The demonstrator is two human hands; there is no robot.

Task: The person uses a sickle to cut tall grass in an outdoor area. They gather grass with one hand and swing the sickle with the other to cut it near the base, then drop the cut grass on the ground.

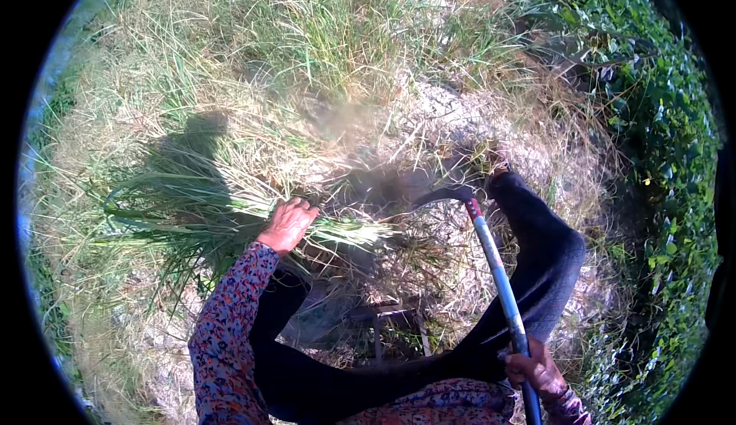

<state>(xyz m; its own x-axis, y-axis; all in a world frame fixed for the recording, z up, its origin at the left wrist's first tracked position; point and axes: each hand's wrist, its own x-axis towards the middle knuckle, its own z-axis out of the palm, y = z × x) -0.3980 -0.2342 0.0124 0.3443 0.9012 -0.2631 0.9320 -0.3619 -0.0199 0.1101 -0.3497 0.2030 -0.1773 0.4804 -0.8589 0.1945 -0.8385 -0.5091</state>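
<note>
My left hand (289, 224) grips a thick bundle of long green grass (201, 206) at left of centre. The cut ends of the stems (362, 232) stick out to the right of the fist, and the blades fan out to the left. At lower right, my right hand (536, 367) is closed around the long pole handle (499, 272) of a sickle. Its curved, dark blade (440, 196) points left above the dry ground, apart from the bundle. A red section joins the blade to the handle.
Tall standing grass (322, 40) grows ahead. Leafy green vines (670, 155) line the right side. Dry straw (448, 264) covers pale soil between my bent legs in dark trousers (543, 252). A small stool-like frame (397, 313) stands low between them.
</note>
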